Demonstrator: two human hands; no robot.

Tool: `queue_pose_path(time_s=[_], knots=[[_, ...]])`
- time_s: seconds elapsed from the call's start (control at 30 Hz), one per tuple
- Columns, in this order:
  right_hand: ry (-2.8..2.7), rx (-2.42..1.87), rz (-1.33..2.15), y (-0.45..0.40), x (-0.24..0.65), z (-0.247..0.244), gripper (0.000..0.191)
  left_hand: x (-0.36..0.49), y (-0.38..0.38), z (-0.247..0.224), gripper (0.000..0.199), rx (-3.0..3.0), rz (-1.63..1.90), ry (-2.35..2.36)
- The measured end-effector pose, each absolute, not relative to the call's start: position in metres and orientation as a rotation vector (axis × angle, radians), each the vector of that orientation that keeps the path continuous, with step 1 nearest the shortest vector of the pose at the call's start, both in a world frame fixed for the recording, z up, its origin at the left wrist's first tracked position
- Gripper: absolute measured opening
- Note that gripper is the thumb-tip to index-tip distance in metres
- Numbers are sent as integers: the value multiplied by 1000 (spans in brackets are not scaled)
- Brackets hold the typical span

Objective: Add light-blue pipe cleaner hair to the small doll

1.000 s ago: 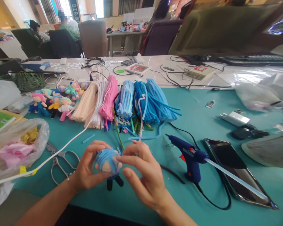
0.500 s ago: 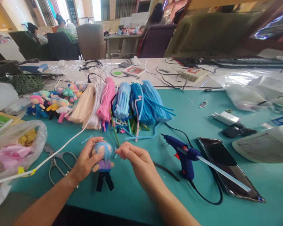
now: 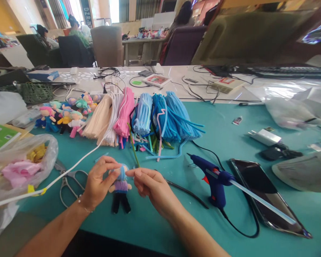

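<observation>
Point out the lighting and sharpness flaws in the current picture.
Head view: the window is blown out white; pale reflections cross the phone; the olive chair back at upper right looks stretched and smeared; the doll is soft, its dark legs showing little detail.

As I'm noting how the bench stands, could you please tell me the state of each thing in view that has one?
Doll: held at the head by the left hand.
Scissors: lying, handles spread.
Glue gun: on its side, glue stick in its rear.
Smartphone: screen dark.
Plastic bag: open, pink and gold pieces inside.
Power adapter: unplugged, prongs bare.
</observation>
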State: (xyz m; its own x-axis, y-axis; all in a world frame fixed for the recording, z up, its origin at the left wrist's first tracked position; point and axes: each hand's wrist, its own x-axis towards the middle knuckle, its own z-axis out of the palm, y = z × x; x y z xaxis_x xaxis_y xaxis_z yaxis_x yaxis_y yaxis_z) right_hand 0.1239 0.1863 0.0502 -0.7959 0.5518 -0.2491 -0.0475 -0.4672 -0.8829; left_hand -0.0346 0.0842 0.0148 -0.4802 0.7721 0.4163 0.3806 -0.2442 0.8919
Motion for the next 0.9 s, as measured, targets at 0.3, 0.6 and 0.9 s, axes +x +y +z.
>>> queue_pose_path(time_s=[0.3, 0.6, 0.9], knots=[[-1343, -687, 2410, 180, 122, 47, 45, -28, 87, 22, 6, 1297, 1846, 1467], [-1174, -627, 2573, 177, 123, 49, 43, -26, 86, 24, 12, 1297, 1908, 1385], [-1277, -738, 2277, 177, 123, 51, 44, -26, 85, 18, 14, 1350, 1922, 1347]])
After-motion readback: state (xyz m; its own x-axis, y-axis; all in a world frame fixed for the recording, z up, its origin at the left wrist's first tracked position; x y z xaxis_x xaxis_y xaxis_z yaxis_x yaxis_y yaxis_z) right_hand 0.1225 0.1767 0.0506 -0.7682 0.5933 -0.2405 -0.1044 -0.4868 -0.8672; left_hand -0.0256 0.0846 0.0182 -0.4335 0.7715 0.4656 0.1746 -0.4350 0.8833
